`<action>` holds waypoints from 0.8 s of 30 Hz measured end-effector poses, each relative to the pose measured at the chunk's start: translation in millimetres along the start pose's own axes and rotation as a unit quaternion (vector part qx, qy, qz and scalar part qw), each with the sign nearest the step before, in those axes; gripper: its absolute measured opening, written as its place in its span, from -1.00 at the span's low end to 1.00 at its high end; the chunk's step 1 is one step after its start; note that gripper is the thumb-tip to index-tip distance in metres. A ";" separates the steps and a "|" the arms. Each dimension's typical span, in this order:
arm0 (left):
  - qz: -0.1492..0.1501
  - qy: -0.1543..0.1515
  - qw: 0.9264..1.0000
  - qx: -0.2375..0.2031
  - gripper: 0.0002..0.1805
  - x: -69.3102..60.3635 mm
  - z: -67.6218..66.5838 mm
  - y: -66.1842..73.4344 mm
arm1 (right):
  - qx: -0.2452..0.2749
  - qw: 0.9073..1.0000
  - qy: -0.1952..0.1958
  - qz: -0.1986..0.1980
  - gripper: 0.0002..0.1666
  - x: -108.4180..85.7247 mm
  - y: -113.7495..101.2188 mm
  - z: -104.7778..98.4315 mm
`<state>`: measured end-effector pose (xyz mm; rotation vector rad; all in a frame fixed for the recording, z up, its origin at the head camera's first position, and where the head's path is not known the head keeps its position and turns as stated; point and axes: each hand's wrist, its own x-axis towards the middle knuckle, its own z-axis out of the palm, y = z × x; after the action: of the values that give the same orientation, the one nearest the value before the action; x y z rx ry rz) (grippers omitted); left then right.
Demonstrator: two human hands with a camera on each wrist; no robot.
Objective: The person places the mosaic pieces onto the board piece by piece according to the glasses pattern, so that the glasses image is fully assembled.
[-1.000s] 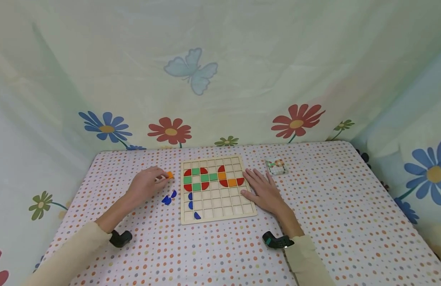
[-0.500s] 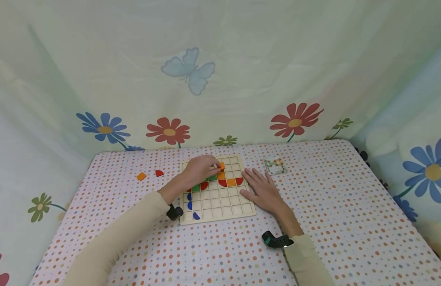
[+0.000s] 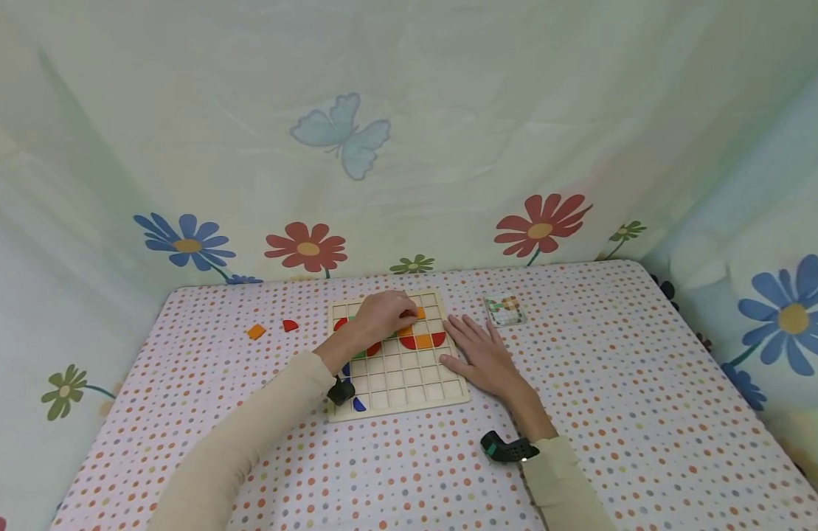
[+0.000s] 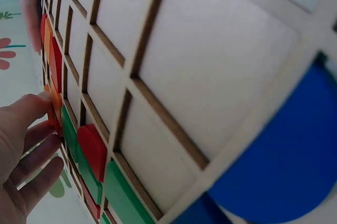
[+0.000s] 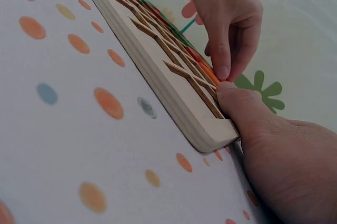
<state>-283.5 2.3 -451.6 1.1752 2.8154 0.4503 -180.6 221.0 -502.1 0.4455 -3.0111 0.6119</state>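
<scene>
In the head view a wooden grid board (image 3: 398,391) holds red, green, orange and blue flat pieces in some of its cells. My left hand (image 3: 382,313) reaches over its upper part and pinches an orange square tile (image 3: 420,313) at one of the cells; the left wrist view shows the thumb against an orange tile (image 4: 52,112). Under that hand and forearm, the pattern's left part is mostly hidden. My right hand (image 3: 482,354) rests along the board's right edge with fingers extended, and its thumb (image 5: 245,103) touches the rim in the right wrist view.
Left of the board lie an orange square tile (image 3: 256,332) and a red quarter-round piece (image 3: 290,325). A small pattern card (image 3: 505,310) lies beyond the right hand. The dotted tablecloth (image 3: 614,383) ends at a flowered curtain behind.
My left hand has carried an orange square tile from the table at the left onto the board's upper part, then shifted slightly there. The right hand has stayed at the board's edge.
</scene>
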 end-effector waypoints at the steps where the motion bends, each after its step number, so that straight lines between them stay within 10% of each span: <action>1: -0.001 -0.001 1.000 0.000 -0.82 -0.2 0.2 -0.5 | -0.002 1.000 0.000 0.000 -0.15 0.0 -0.1 -0.3; 24: 0.001 0.006 1.000 0.023 -0.83 2.3 2.7 2.0 | 0.000 1.000 0.000 0.002 -0.14 -0.5 -0.8 -0.9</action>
<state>-283.3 5.9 -453.5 1.1870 2.8489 0.3965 -179.9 220.8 -501.0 0.4399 -3.0135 0.6125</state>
